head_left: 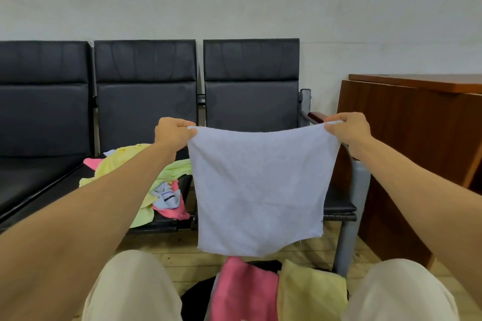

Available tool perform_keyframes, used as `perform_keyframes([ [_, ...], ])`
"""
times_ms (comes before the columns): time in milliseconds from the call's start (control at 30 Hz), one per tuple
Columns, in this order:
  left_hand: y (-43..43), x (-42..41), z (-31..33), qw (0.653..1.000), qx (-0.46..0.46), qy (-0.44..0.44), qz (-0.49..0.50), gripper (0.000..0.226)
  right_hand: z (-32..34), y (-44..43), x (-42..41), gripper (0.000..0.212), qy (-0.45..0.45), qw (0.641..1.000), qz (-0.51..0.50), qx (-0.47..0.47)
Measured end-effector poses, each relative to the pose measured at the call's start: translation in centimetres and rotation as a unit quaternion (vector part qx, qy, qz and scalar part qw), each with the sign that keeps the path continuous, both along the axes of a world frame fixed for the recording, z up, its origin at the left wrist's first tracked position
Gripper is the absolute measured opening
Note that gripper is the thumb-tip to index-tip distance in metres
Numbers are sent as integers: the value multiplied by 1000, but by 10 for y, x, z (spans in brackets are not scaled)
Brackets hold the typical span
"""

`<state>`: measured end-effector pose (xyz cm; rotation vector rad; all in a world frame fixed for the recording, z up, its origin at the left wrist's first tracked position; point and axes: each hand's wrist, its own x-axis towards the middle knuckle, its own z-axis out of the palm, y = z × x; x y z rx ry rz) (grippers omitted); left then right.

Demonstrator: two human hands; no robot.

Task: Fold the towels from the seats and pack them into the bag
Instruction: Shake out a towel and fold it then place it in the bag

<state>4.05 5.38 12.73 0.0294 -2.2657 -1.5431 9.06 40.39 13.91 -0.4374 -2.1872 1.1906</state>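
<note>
Your left hand [173, 131] and right hand [348, 130] are each pinching a top corner of a pale lavender towel [260, 187], holding it stretched and hanging flat in front of the right-hand seat [339, 206]. You are at the start of a fold, it seems: the towel is spread open, no crease made yet. The next move is calling for bringing the two corners together evenly, so the edges are meeting. On the middle seat, a heap of unfolded towels [146, 180] in yellow, green, pink and white is waiting. Between your knees, the black bag [194, 297] on the floor is already holding a pink towel [242, 292] and a yellow towel [310, 292]. A wooden desk [417, 122] is standing to the right.
</note>
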Motion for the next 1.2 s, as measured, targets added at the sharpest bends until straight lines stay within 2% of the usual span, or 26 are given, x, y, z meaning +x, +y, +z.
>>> perform_keyframes([
  [133, 2, 2, 3, 998, -37, 30, 42, 18, 0, -1, 1, 35, -13, 999, 18, 26],
  [433, 7, 1, 8, 989, -80, 89, 91, 15, -3, 1, -3, 23, -24, 988, -51, 141],
  [567, 9, -3, 8, 987, -81, 87, 105, 13, -6, -3, -8, 19, -38, 979, -93, 177],
  [667, 11, -10, 6, 981, -113, 80, 138, 11, -7, -7, -16, 21, -56, 972, -85, 210],
  [767, 14, -20, 5, 981, -107, 53, 152, 10, -6, -11, -29, 23, -97, 973, -44, 206],
  [933, 32, -45, 5, 991, -45, -4, 122, 10, -9, -10, -64, 31, -92, 970, -18, 223],
  [1033, 40, -67, 1, 993, -47, -14, 106, 17, -13, -5, -93, 35, -101, 978, -2, 182],
  [1100, 43, -85, -4, 993, -56, -17, 99, 21, -16, 0, -113, 43, -96, 981, 12, 171],
  [1200, 47, -110, -15, 995, -57, -13, 83, 22, -27, 6, -138, 33, -39, 989, 25, 140],
])
